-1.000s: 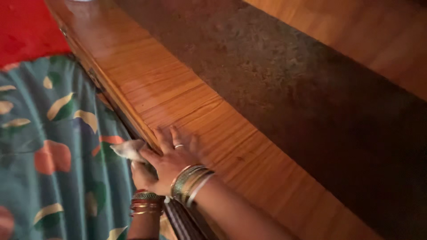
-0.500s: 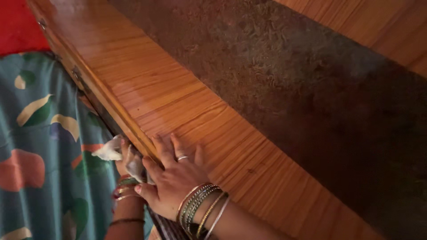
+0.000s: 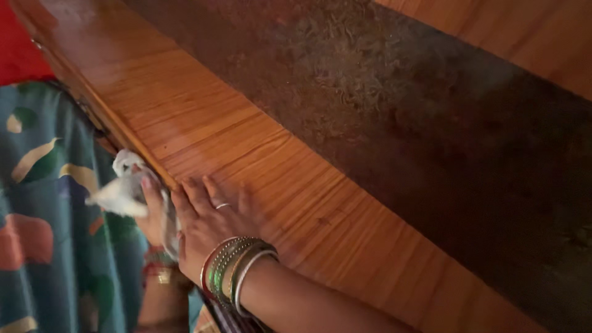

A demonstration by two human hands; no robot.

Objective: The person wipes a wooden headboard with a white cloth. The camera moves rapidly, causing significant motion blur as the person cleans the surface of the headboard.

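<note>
My right hand [image 3: 206,225] lies flat, fingers spread, on the near edge of a glossy wooden top [image 3: 246,154]; it wears a ring and several bangles at the wrist. My left hand [image 3: 151,213] is just below that edge, closed on a crumpled white cloth [image 3: 123,188] pressed against the front face of the wood. Bangles show on the left wrist too. The lower fingers of the left hand are hidden behind the cloth and my right hand.
A dark mottled strip [image 3: 401,117] runs diagonally across the wood, with more orange wood [image 3: 524,37] beyond it. My teal patterned garment [image 3: 49,234] fills the lower left, and a red surface [image 3: 15,49] shows at the upper left.
Both hands have slid left along the wooden edge, and the left hand with the cloth has moved up the edge. The view has shifted with them.
</note>
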